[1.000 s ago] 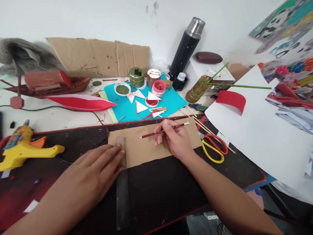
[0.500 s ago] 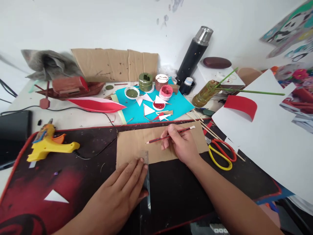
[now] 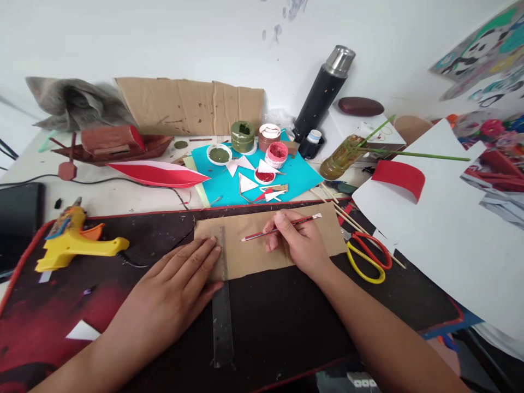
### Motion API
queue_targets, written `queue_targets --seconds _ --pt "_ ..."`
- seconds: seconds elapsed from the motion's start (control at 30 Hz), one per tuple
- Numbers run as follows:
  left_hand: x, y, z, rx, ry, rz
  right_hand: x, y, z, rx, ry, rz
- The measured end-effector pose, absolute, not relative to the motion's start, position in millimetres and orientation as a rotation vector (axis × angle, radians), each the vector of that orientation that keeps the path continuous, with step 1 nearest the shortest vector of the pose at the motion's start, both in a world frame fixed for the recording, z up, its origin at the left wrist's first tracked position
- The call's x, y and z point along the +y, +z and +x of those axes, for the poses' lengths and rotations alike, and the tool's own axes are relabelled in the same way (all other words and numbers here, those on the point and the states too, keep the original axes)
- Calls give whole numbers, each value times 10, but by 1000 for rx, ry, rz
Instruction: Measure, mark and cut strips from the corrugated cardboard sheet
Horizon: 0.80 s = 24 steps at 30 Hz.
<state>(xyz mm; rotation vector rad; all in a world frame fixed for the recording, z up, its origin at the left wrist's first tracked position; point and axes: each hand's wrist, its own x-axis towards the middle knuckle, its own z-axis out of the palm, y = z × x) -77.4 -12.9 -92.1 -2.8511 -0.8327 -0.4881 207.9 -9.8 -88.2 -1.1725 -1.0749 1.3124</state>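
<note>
A: Brown cardboard piece (image 3: 262, 240) lies flat on the dark mat (image 3: 286, 316), clear ruler (image 3: 221, 284) across its left end.

B: Left hand (image 3: 172, 286) spread flat against the ruler. Right hand (image 3: 301, 243) pinches a red pencil (image 3: 282, 227) over the cardboard; scissors (image 3: 366, 254) just right.

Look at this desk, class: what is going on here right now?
A person works at a cluttered craft desk. The left hand presses a clear plastic ruler across the left end of a brown cardboard strip. The right hand holds a red pencil over the strip. Yellow-and-red scissors lie beside it.
</note>
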Motion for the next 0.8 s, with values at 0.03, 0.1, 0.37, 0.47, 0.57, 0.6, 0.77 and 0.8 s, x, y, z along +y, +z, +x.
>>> queue_targets --seconds 0.03,0.1,0.37,0.47,0.57,0.6,0.77,0.8 --pt "-128 -932 -781 -835 -490 -2856 -101 -882 2076 -1078 1313 -1171" --pt "-128 -960 -794 -847 -499 -2872 -107 -877 2068 -1084 1318 -1171" --pt "-128 -1046 -820 -947 -517 -2904 -117 -877 2041 -1113 1301 -1193" --pt "-123 -1038 -813 -947 -512 -2906 -118 -866 2038 -1124 1278 -1205" --pt "-114 -1032 -803 -937 -527 -2906 -118 -843 2029 -1142 1252 -1211" --pt "-112 -1034 -800 -936 -530 -2906 -118 -837 2025 -1148 1243 -1214" --pt "-109 -1059 -799 -973 -549 -2913 -121 -842 2019 -1172 1218 -1219" --pt "-109 -1064 -800 -984 -551 -2914 -122 -846 2020 -1173 1220 -1217"
